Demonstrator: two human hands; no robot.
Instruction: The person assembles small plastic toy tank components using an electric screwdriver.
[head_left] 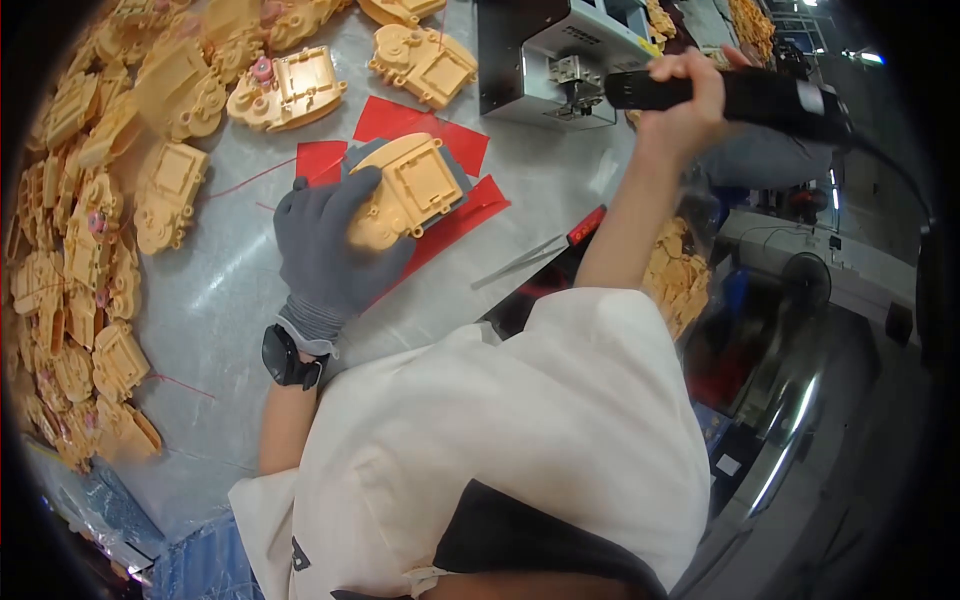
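Note:
My left hand (335, 235), in a grey glove with a black watch at the wrist, grips a yellow plastic housing (410, 190). The housing rests on a dark grey block, with red tape (455, 235) stuck on the table around it. Its near edge is partly hidden by my fingers. Out to the right, my bare right hand (690, 95) is wrapped round a black corded electric screwdriver (755, 97), held level and well away from the housing. A pair of tweezers (530, 255) with red on its handle lies between my arms.
A dark box-shaped machine (545, 60) with a metal mechanism stands at the back, beside the screwdriver's end. Many yellow housings (75, 230) are piled along the left, some with red wires. More yellow parts (675, 275) lie beyond my right forearm. Blue plastic (205, 560) shows at lower left.

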